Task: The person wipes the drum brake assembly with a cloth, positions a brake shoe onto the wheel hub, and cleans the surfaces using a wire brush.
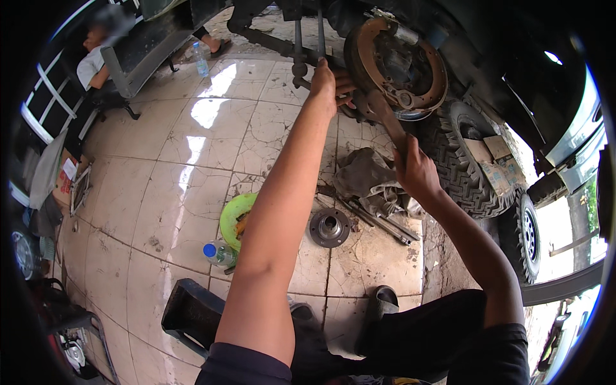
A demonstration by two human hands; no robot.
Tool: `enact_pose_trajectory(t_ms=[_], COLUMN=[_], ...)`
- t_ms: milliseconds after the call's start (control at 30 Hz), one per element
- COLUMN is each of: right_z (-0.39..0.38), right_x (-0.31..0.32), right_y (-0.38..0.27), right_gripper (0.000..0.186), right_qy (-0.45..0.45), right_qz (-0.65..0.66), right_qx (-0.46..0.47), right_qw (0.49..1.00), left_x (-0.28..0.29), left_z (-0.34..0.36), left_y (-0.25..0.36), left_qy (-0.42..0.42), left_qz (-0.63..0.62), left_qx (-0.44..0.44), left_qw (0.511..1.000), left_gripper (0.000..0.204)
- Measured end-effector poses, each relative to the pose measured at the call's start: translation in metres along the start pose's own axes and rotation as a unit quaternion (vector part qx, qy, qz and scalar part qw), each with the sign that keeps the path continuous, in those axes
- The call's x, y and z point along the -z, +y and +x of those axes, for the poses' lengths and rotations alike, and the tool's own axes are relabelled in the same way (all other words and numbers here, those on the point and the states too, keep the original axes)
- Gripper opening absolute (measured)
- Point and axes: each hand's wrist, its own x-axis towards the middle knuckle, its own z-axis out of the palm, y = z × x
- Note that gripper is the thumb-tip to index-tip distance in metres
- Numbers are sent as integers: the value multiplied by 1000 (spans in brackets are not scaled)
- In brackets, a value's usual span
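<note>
We note the right hand (416, 172) clamped on a stiff, heavy steel bar (387, 120) levered against the rusty brake backing plate (396, 64) (greasy, likely slippery), left hand (328, 83) gripping the plate's left edge.

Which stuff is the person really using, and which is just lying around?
In use: left hand at the rusty brake plate; right hand gripping a long tool.

Lying about: wheel hub, rag, green bowl, water bottle, tyre.
</note>
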Motion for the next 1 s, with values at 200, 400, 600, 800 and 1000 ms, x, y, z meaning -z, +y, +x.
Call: enact_pose_trajectory(t_ms=[200, 400, 600, 800, 1000], right_z=[-33, -10, 67, 33, 41], right_x=[-8, 15, 7, 6, 4], right_y=[38, -7, -34, -3, 14], right_gripper=[47, 41, 40, 37, 37], right_qy=[63, -4, 57, 46, 60], right_qz=[77, 143, 32, -65, -77], right_qx=[46, -1, 61, 58, 76], right_qw=[994, 990, 996, 995, 992], left_x=[-14, -18, -7, 3, -13], left_z=[5, 8, 21, 26, 24], left_y=[-5, -9, -20, -15, -30], left_qy=[24, 55, 15, -5, -4], left_qz=[6, -50, -227, -176, -171], left_qx=[-17, -12, 12, 8, -15], left_qw=[1000, 997, 974, 984, 985], left_gripper=[63, 51, 47, 64, 70])
